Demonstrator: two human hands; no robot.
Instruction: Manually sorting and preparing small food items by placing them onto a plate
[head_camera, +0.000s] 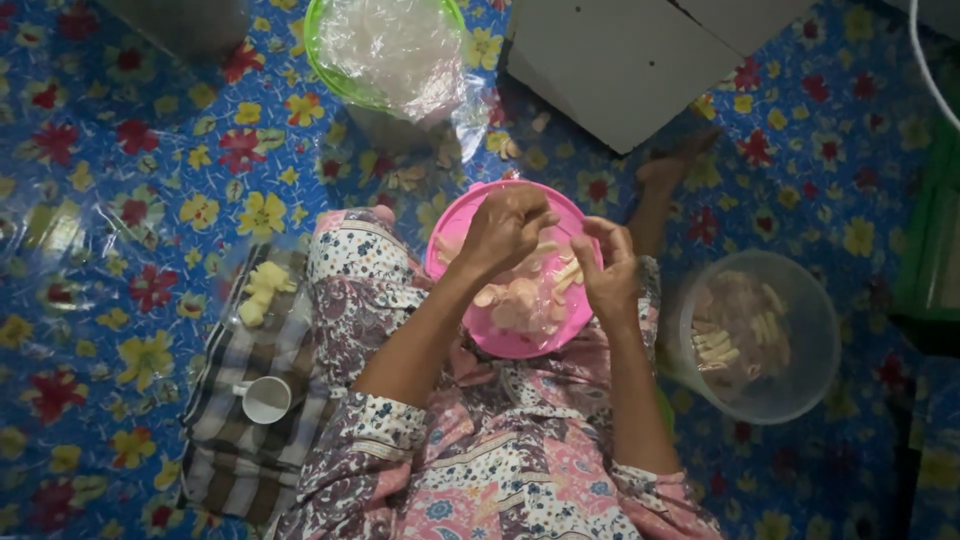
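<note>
Seen from the head camera, a pink bowl (500, 335) rests on the person's lap, directly beneath both hands. It holds pale, flat slices and short strips of some food; what kind cannot be told. The left hand (505, 228) hovers over the bowl's upper half with its fingers curled together, pinched on something too small to make out. The right hand (608, 268) is just beside it over the bowl's right edge, fingers bent inward around a pale strip, though the grip is not clear. The two hands are close but not touching.

To the right of the right hand, on the flowered floor mat (130, 150), stands a clear round tub (810, 300) holding more pale strips and pinkish pieces. Beyond the left hand, further from the person, a green basin (322, 60) is lined with crumpled clear plastic. Beyond the right hand lies a white flat box (620, 60).

To the left of the left arm, a striped cloth (235, 450) lies on the mat, carrying a white cup (265, 399) and a few yellowish lumps (262, 290).
</note>
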